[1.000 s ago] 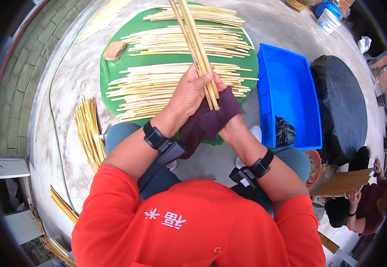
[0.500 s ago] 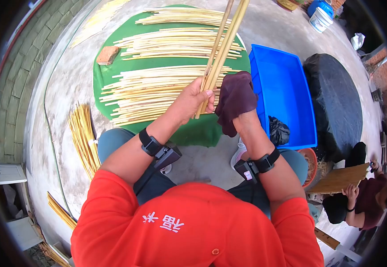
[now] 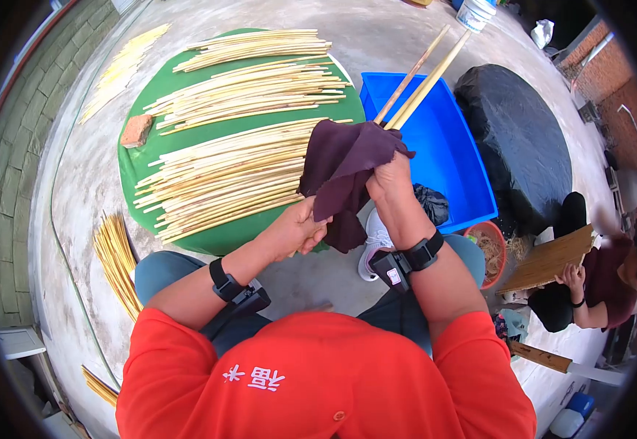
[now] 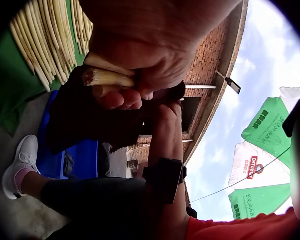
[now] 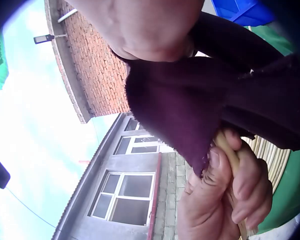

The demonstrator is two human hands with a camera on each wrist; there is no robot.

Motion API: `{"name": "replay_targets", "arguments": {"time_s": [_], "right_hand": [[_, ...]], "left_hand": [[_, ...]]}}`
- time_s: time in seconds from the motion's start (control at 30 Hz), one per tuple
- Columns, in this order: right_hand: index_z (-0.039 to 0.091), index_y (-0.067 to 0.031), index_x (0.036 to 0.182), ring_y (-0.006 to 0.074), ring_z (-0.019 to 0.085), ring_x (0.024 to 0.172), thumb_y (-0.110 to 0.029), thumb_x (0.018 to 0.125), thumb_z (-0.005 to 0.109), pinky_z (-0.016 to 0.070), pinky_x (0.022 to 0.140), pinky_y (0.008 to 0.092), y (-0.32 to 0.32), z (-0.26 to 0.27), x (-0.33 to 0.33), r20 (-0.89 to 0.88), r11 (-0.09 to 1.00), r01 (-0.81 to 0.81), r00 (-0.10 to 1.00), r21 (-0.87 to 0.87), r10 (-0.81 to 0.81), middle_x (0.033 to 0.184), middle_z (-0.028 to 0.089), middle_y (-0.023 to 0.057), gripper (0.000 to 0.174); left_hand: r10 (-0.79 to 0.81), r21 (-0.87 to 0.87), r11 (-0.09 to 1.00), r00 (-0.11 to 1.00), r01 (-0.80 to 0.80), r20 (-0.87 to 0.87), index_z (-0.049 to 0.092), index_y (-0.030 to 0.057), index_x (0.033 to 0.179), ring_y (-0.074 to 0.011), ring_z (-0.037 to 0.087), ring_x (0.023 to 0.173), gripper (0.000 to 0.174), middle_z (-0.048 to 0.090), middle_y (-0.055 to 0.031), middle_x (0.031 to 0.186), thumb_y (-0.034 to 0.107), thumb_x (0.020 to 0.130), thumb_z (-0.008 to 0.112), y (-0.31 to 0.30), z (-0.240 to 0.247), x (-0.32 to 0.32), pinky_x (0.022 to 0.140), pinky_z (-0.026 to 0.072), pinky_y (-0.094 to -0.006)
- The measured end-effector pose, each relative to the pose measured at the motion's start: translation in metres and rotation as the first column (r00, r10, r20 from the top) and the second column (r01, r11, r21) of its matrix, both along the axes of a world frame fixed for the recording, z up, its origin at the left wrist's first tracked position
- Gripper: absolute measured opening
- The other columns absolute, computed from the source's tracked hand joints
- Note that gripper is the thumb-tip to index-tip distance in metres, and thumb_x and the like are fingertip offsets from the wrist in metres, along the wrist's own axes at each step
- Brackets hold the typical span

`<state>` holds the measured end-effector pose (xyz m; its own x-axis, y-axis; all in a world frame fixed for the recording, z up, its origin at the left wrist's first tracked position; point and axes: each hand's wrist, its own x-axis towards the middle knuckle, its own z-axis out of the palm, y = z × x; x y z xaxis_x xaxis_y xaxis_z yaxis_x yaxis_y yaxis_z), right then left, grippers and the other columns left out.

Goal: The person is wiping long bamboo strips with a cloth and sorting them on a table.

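The left hand point(image 3: 294, 230) is curled round the lower ends of a few pale sticks point(image 3: 430, 82); their cut ends point(image 4: 110, 78) show beside its fingers in the left wrist view. A dark purple cloth point(image 3: 344, 164) wraps the sticks further up. The right hand point(image 3: 392, 178) grips the sticks through this cloth, its fingers mostly hidden under it. In the right wrist view the cloth point(image 5: 180, 100) hangs between the right hand point(image 5: 150, 30) and the left hand point(image 5: 225, 190).
Rows of peeled sticks point(image 3: 223, 175) lie on a green sheet point(image 3: 139, 205) with a brick point(image 3: 136, 131). A blue tray point(image 3: 472, 175) holds a black bag point(image 3: 430, 204). Stick bundles point(image 3: 116, 256) lie at left. Another person point(image 3: 604, 285) holds a board point(image 3: 549, 257) at right.
The cloth, apart from the sticks half a second ago, now covers their middle with the right hand round it. The sticks have tilted to the right, and the left hand has moved lower. The view has shifted.
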<state>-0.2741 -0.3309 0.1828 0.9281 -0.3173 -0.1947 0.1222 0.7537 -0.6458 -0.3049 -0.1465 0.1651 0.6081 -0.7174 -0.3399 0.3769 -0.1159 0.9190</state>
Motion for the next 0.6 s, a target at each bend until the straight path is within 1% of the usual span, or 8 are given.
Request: {"name": "replay_targets", "arguments": {"time_s": [0.13,0.2,0.27,0.33,0.4,0.47,0.57,0.6], "right_hand": [[0.055,-0.0028,0.096,0.0214,0.062,0.08,-0.013,0.084,0.061,0.0549,0.073,0.0377,-0.06,0.01,0.014,0.172,0.967,0.244,0.958,-0.071,-0.229,0.091,0.061,0.0099,0.016],[0.056,-0.0021,0.094,0.0237,0.062,0.082,-0.016,0.083,0.062,0.0542,0.075,0.0388,-0.08,0.022,0.017,0.216,0.966,0.257,0.945,-0.017,-0.248,0.093,0.062,0.0119,0.019],[0.056,-0.0013,0.093,0.0254,0.062,0.083,-0.017,0.082,0.062,0.0535,0.076,0.0396,-0.084,0.021,0.02,0.26,0.981,0.192,0.949,-0.034,-0.177,0.094,0.062,0.0133,0.02],[0.056,-0.0006,0.094,0.0256,0.061,0.087,-0.016,0.082,0.061,0.0519,0.079,0.0386,-0.071,0.024,0.025,0.209,0.942,0.336,0.922,-0.015,-0.326,0.093,0.062,0.0131,0.02],[0.056,-0.0008,0.095,0.0249,0.061,0.088,-0.015,0.082,0.061,0.0513,0.08,0.0375,-0.059,0.024,0.022,0.237,0.963,0.264,0.94,-0.058,-0.244,0.094,0.062,0.0125,0.02],[0.056,-0.001,0.095,0.0242,0.06,0.088,-0.014,0.082,0.061,0.0506,0.08,0.0364,-0.044,0.017,0.018,0.264,0.975,0.196,0.951,-0.105,-0.163,0.095,0.062,0.012,0.02],[0.055,-0.004,0.098,0.0175,0.058,0.085,-0.012,0.08,0.064,0.0488,0.079,0.0323,0.006,-0.005,0.005,0.161,0.997,0.05,0.986,-0.063,-0.039,0.095,0.06,0.0061,0.022],[0.055,-0.0059,0.098,0.0143,0.057,0.083,-0.011,0.079,0.065,0.0481,0.077,0.0302,0.031,-0.008,-0.007,0.107,0.999,0.002,0.994,-0.036,0.001,0.093,0.059,0.0027,0.022]], "left_hand": [[-0.144,0.04,0.989,0.989,0.145,-0.012,0.044,0.0054,0.097,-0.0061,0.041,0.045,0.014,0.046,-0.001,0.063,0.019,0.094,0.043,0.017,-0.005,-0.005,0.042,0.035,-0.0206],[-0.175,0.154,0.975,0.981,0.162,0.079,0.044,0.0055,0.094,-0.0063,0.041,0.045,0.015,0.046,-0.0002,0.061,0.021,0.094,0.043,0.021,0.004,-0.007,0.042,0.0356,-0.0208],[-0.182,0.209,0.967,0.969,0.146,0.169,0.045,0.0053,0.093,-0.0075,0.042,0.046,0.016,0.046,-0.0002,0.061,0.021,0.094,0.043,0.024,0.009,-0.003,0.043,0.0364,-0.0221],[-0.182,0.261,0.959,0.949,0.113,0.257,0.045,0.0052,0.092,-0.0086,0.043,0.047,0.016,0.046,-0.0003,0.06,0.021,0.094,0.043,0.028,0.009,0.002,0.045,0.0371,-0.0233],[-0.192,0.332,0.943,0.818,0.002,0.542,0.045,0.0051,0.093,-0.0108,0.044,0.051,0.014,0.046,-0.0012,0.06,0.019,0.093,0.045,0.031,0.005,0.007,0.05,0.0383,-0.0259],[-0.187,0.354,0.935,0.823,-0.018,0.536,0.045,0.006,0.094,-0.0123,0.045,0.055,0.012,0.047,-0.0015,0.061,0.018,0.092,0.046,0.027,0.01,0.009,0.053,0.0388,-0.028],[-0.104,0.284,0.956,0.821,-0.073,0.561,0.046,0.0048,0.098,-0.0167,0.047,0.055,0.012,0.048,-0.0045,0.062,0.015,0.091,0.045,0.016,0.005,0.012,0.055,0.04,-0.0298],[-0.035,0.233,0.957,0.73,-0.171,0.682,0.045,0.004,0.102,-0.023,0.051,0.058,0.016,0.052,-0.0091,0.065,0.014,0.09,0.046,0.012,0.0,0.014,0.057,0.0416,-0.0327]]}}
